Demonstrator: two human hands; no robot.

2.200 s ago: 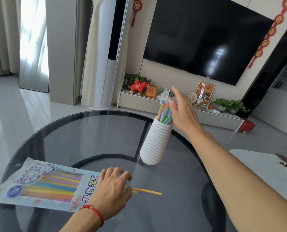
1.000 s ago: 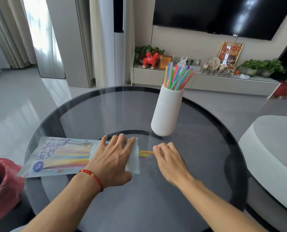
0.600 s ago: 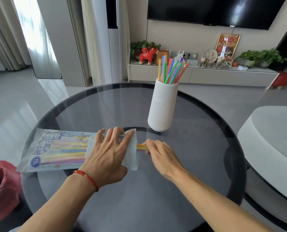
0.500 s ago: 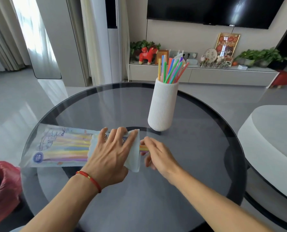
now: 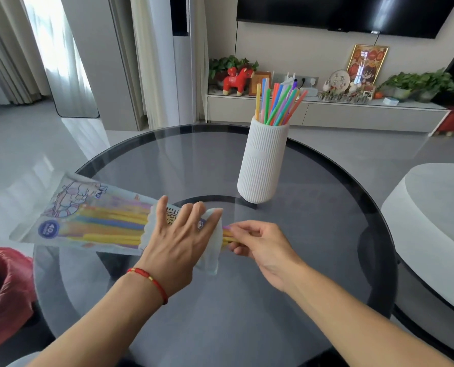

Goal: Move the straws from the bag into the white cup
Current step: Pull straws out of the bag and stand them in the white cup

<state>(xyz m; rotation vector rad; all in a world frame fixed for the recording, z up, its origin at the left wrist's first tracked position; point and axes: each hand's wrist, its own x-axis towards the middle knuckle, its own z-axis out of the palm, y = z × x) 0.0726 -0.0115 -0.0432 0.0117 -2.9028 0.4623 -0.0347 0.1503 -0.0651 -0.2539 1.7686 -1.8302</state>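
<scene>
Progress stands at partway, by my judgement. Cup (image 5: pixel 261 165) stands upright on the tabletop (image 5: pixel 313 234), and a good bundle of straws already stands in it, fanned above its rim (image 5: pixel 279 104). The bag (image 5: pixel 88 223) lies well to the left of the cup and nearer to you, its open end pointing toward the cup. Through the clear film you can see a fair number of yellow, blue and purple straws (image 5: pixel 109 229) yet to be moved; an exact count is not possible.

Your left hand (image 5: pixel 179 242) lies flat, fingers spread, pressing the bag down near its mouth; it clamps nothing. Your right hand (image 5: pixel 260 245) sits at the mouth on the cup's side, its grip closed, thumb and fingertips pinched on the ends of a few straws (image 5: pixel 227 235) that poke out of the bag. How many it holds cannot be told.

Remaining work, as I judge it: draw these straws clear, carry them to the cup, drop them in, and repeat until the bag is empty.
</scene>
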